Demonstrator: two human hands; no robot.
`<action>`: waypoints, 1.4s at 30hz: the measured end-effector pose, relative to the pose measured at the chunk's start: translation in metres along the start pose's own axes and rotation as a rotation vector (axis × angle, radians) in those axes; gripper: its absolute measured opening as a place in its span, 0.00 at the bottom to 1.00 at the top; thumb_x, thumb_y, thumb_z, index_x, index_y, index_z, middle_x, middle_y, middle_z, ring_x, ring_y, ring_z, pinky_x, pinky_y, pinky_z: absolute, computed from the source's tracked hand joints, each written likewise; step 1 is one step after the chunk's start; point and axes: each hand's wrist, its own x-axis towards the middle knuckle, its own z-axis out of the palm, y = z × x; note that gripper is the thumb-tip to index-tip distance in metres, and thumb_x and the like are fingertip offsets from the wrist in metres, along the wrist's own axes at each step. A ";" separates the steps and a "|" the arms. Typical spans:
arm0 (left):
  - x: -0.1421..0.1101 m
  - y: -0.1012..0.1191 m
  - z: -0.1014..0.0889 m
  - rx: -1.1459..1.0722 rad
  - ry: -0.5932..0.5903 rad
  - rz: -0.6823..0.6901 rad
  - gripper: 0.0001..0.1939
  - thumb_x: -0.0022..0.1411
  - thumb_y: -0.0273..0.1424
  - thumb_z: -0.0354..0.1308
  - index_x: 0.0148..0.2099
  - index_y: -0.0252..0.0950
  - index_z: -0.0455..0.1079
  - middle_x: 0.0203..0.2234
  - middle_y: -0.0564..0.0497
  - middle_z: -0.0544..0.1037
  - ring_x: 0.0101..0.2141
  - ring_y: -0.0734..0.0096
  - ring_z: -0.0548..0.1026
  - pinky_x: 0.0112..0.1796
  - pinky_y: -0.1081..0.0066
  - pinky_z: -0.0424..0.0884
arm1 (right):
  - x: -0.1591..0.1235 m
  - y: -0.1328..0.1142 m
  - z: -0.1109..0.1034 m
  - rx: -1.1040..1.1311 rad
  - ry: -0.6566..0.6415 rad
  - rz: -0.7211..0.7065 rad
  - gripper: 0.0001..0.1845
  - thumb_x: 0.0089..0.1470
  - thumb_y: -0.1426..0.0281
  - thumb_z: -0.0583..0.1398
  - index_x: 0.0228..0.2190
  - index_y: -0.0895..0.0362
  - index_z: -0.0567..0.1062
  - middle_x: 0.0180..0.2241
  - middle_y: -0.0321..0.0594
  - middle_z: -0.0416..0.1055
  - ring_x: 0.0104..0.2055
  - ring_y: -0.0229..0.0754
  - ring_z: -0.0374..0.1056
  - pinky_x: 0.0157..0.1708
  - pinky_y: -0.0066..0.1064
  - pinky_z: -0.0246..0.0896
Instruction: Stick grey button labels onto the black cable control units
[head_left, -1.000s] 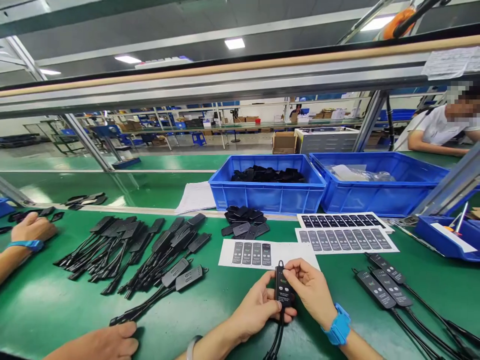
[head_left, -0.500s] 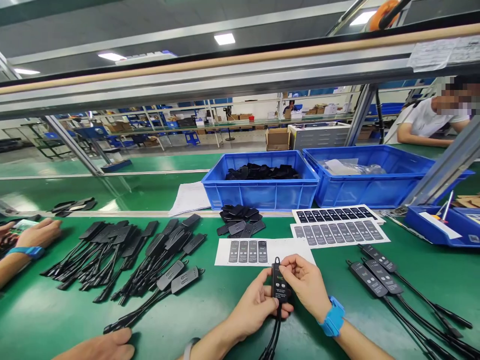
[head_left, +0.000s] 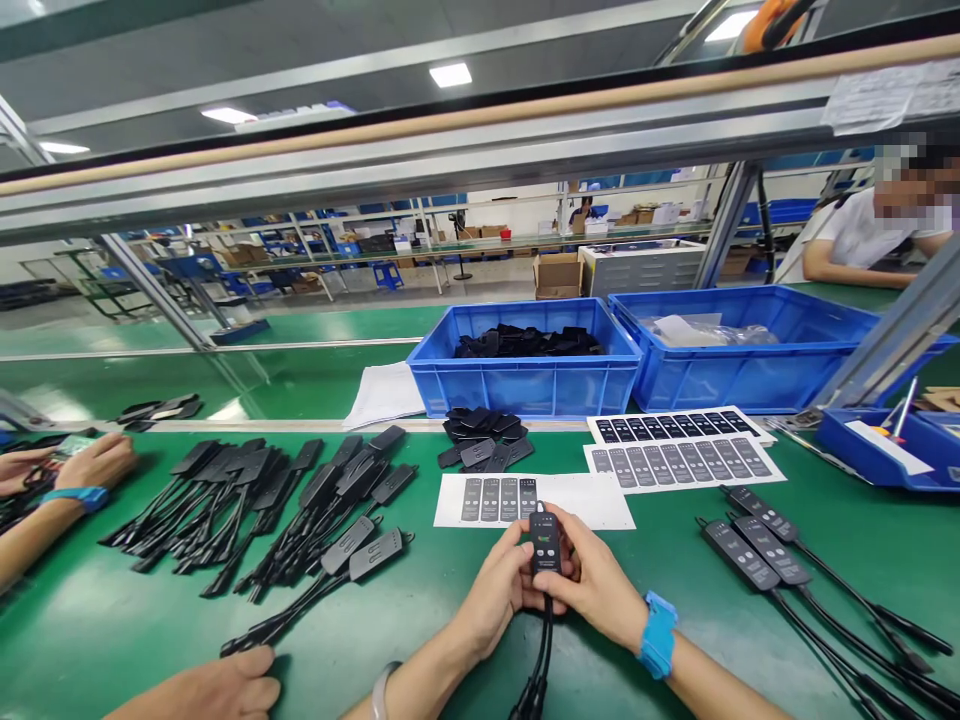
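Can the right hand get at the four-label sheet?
Probably yes: the label sheet lies just beyond the right hand, its right part uncovered, though that hand is holding the black device.

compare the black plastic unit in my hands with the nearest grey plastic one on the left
The black plastic unit has a printed face with a green logo; the grey plastic unit has curved marks instead. The black one is held; the grey one lies on the green tabletop. Both trail black cables.

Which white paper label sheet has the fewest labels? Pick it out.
The nearest white paper sheet: four dark labels, then blank paper. The sheets behind it, to the right, show longer rows.
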 end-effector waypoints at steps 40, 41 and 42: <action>0.000 0.017 -0.019 1.990 0.349 -0.034 0.28 0.68 0.36 0.45 0.67 0.34 0.53 0.64 0.36 0.49 0.62 0.42 0.49 0.58 0.46 0.49 | 0.012 -0.023 -0.061 -1.071 -0.021 0.123 0.18 0.58 0.78 0.51 0.47 0.62 0.74 0.45 0.51 0.65 0.47 0.52 0.63 0.46 0.43 0.58; 0.001 0.014 -0.018 1.992 0.360 -0.016 0.28 0.68 0.36 0.45 0.67 0.34 0.54 0.63 0.36 0.50 0.62 0.42 0.50 0.57 0.46 0.49 | 0.027 -0.020 -0.051 -1.012 -0.033 0.075 0.17 0.59 0.76 0.52 0.47 0.61 0.74 0.45 0.49 0.66 0.47 0.49 0.64 0.48 0.40 0.58; 0.002 0.011 -0.016 1.990 0.368 -0.006 0.28 0.68 0.36 0.45 0.67 0.34 0.54 0.63 0.36 0.51 0.62 0.42 0.50 0.57 0.45 0.48 | 0.041 -0.016 -0.041 -0.975 -0.031 0.044 0.17 0.59 0.75 0.52 0.48 0.61 0.74 0.44 0.48 0.66 0.47 0.46 0.64 0.49 0.37 0.57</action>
